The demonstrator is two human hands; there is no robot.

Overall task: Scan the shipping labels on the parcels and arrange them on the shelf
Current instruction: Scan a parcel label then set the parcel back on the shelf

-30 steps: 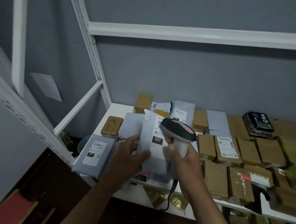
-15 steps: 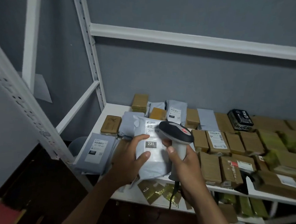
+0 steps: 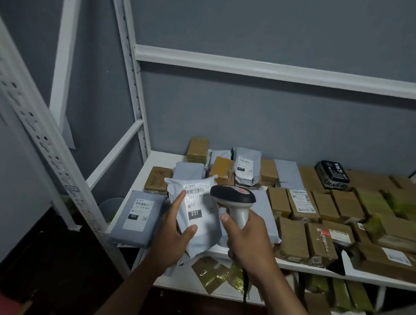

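Grey mailer (image 3: 199, 220) in left hand (image 3: 172, 236); right hand (image 3: 248, 241) round scanner (image 3: 233, 201).

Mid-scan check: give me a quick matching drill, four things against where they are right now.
Things:
1. scanner
2. grey mailer marked 231
3. black box
4. second grey 231 mailer

Places:
A. lying at the shelf's front left corner
B. held in the right hand
C. at the back of the shelf, toward the right
D. held in the left hand

Pairs: 1-B, 2-D, 3-C, 4-A
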